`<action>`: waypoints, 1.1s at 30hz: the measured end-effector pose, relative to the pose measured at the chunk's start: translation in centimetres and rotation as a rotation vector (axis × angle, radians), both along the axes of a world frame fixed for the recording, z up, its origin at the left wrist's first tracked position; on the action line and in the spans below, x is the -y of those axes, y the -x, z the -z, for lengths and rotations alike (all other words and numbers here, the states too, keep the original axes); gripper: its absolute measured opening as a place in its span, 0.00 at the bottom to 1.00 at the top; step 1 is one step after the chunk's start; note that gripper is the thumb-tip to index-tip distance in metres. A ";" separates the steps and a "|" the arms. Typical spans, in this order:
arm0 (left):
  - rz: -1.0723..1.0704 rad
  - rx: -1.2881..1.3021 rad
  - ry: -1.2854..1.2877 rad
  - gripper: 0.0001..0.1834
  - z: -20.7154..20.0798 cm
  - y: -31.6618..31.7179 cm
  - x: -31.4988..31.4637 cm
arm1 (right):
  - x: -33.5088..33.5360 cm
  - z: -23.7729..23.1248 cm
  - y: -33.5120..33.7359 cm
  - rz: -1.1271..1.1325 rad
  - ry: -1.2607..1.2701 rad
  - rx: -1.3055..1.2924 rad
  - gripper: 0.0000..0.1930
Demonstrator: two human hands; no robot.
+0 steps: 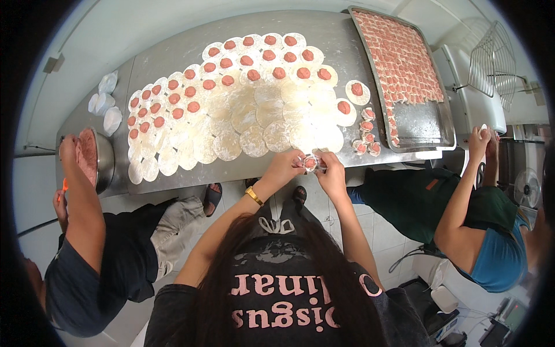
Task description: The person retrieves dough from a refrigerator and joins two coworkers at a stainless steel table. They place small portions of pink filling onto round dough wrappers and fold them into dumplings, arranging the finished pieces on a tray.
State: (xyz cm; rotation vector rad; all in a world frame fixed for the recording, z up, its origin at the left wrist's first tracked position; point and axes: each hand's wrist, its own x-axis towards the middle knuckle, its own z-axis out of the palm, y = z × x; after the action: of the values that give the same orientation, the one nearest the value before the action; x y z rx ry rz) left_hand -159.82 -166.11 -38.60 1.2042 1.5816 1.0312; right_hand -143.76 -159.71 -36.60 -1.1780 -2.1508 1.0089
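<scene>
Between my two hands, just off the table's near edge, is a small dumpling (310, 162) with pink meat filling showing at its top. My left hand (287, 164) pinches its left side, and the fingers of my right hand (329, 169) close on its right side. Beyond them, overlapping round dough wrappers (252, 141) cover the table, floury and pale. The farther wrappers carry balls of pink filling (253, 75); the nearer ones are bare. Right of the wrappers stands a small group of gathered dumplings (367, 137), with two filled wrappers (345, 107) beyond them.
A large metal tray (450, 124) at the right holds rows of dumplings, its near part bare metal. At left, a person's hand (68, 147) is at a steel bowl (105, 165) of filling, near white bundles (113, 120). Another person (480, 144) works at the right.
</scene>
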 end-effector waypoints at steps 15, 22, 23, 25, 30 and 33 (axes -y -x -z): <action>-0.084 -0.125 -0.133 0.15 -1.0 -0.1 -0.2 | 0.4 0.1 1.3 -0.033 -0.005 -0.072 0.19; -0.017 -0.187 -0.077 0.15 -1.0 -0.2 -0.2 | 0.8 0.4 1.5 -0.002 -0.088 -0.048 0.20; -0.009 -0.192 -0.078 0.15 -1.0 -0.2 -0.2 | 0.9 0.4 1.4 0.010 -0.091 -0.039 0.20; -0.002 -0.189 -0.062 0.15 -0.9 -0.1 -0.1 | 1.0 0.4 1.3 0.048 -0.098 -0.045 0.19; 0.027 -0.220 -0.103 0.14 -0.5 -0.1 -0.5 | 0.8 0.5 1.9 0.030 -0.121 0.043 0.16; 0.041 -0.240 -0.086 0.13 -0.4 0.0 -0.5 | 0.7 0.3 2.0 0.020 -0.084 0.023 0.15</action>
State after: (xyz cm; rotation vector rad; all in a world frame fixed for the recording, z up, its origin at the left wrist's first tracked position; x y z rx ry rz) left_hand -159.81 -165.62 -38.15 1.4584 1.7010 0.9645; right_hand -145.71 -160.45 -36.86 -1.1748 -2.1728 0.8919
